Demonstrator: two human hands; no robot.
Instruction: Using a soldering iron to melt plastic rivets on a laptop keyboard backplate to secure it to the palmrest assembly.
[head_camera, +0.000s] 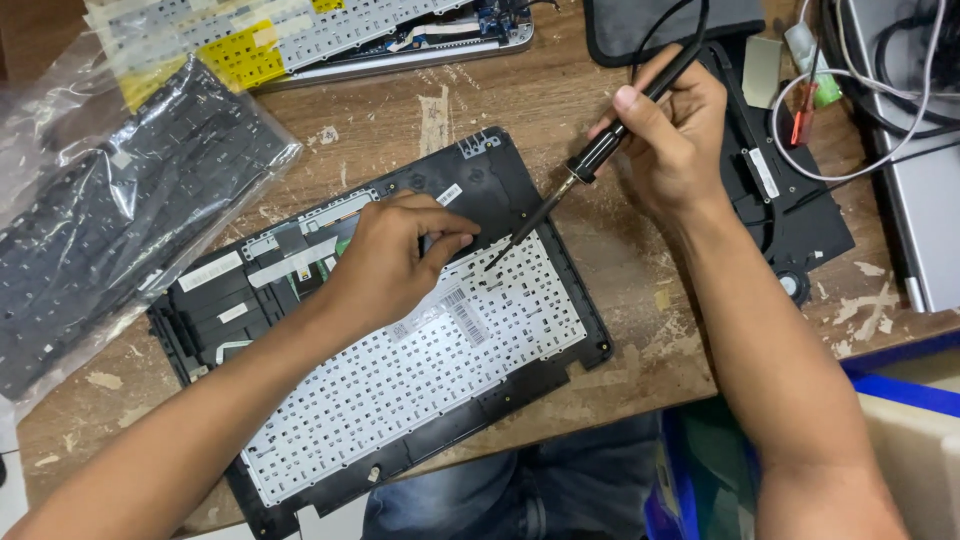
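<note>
Nearest you, below the table edge, your blue denim jeans (560, 490) show, with a blue plastic crate (700, 480) beside them to the right. On the worn, paint-flecked wooden table (620, 250) directly ahead lies the black plastic laptop palmrest shell (500, 175), face down and turned at a slant, with the white perforated metal backing of its keyboard (400, 380) filling its lower half.

Your left hand (385, 265) rests flat on the upper edge of that backing, fingers curled and pressing down on the shell, gripping nothing. Your right hand (675, 135) is closed around the black handle of a soldering iron (590, 160), held like a pen. The iron's thin dark tip slants down and left and meets the keyboard backing just beside your left fingertips (455, 238). Your two hands sit apart, with the iron bridging the gap between them.

Behind your right hand lies a black laptop base cover (800, 215), and past it a tangle of white and black cables (870, 90) over a silver laptop (930, 200). To the far left, a black replacement keyboard in a clear plastic bag (120, 210) lies on the table. At the far edge sits an opened silver laptop chassis (400, 35) with a yellow-labelled keyboard back on it.
</note>
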